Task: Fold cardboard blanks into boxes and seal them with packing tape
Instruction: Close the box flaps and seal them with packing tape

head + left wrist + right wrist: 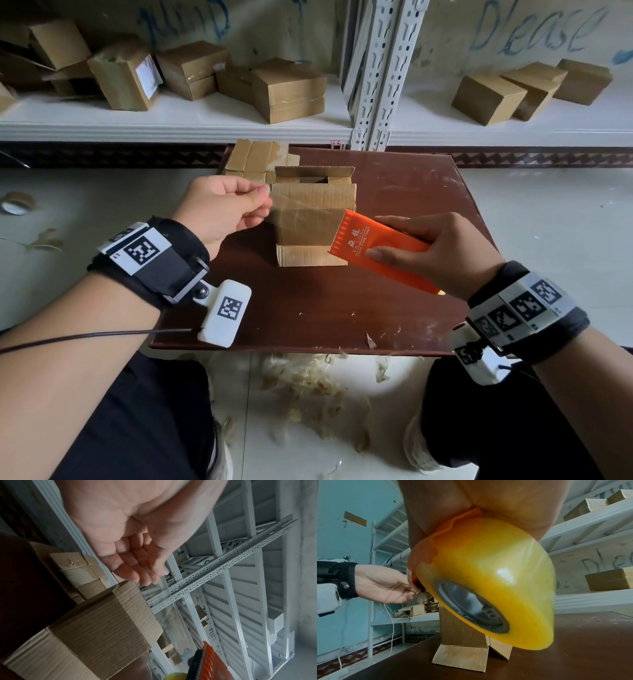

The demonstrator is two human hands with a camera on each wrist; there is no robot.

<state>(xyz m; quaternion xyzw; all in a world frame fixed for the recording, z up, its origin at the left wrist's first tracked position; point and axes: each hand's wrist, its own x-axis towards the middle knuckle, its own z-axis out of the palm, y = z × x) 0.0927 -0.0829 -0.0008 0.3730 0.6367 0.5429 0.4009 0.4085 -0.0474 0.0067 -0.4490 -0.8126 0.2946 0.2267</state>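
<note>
A small cardboard box stands on the brown table with its flaps splayed on the tabletop; the box shows in the left wrist view and the box in the right wrist view. My right hand grips an orange tape dispenser against the box's right side; its yellow tape roll fills the right wrist view. My left hand pinches the free end of a clear tape strip stretched across the box's top face. The left hand hovers above the box.
Flat cardboard blanks are stacked at the table's far edge behind the box. Finished boxes lie on the white shelf beyond, with more boxes to the right. Tape scraps litter the floor by my knees.
</note>
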